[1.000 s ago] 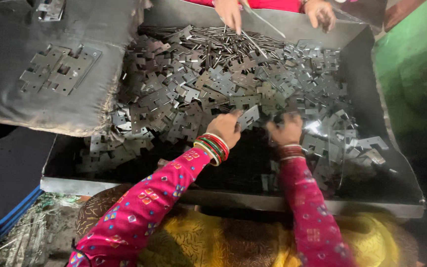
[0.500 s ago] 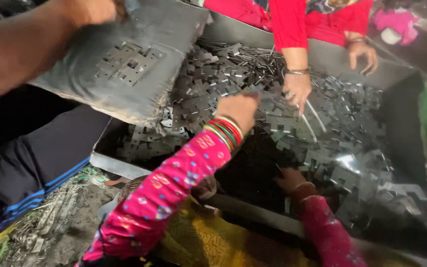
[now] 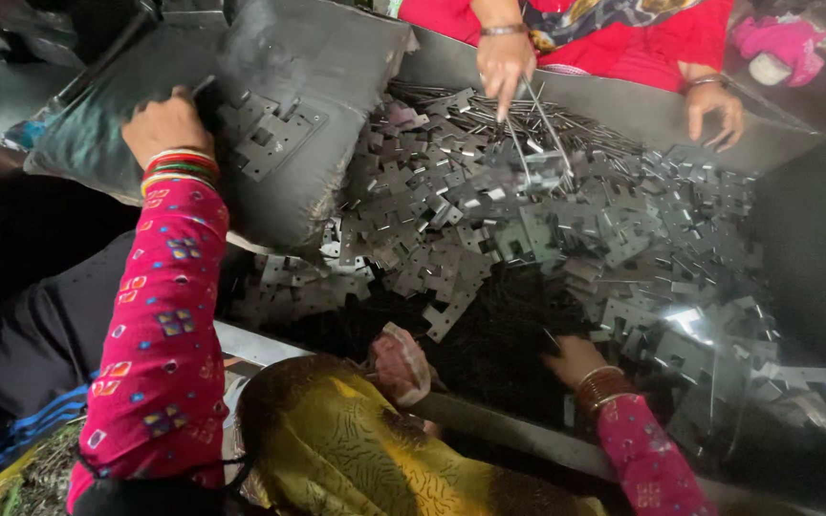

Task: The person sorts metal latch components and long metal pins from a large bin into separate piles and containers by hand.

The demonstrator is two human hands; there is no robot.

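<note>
Left hand [image 3: 166,122] swung from plate heap [image 3: 566,220] to grey sack [image 3: 327,115], gripping it; right hand [image 3: 574,358] in tray, grip unclear

Both arms are covered to the wrist in bright magenta sleeves printed with small square motifs in yellow, orange, blue and purple. The left hand [image 3: 166,124] has a stack of bangles at the wrist in red, green, white and gold. The right hand [image 3: 576,358] wears a cluster of dark red and brown bangles edged by a thin pale one. A mustard-yellow cloth with a fine dark squiggle pattern and a brownish shaded border drapes over the lap.
</note>
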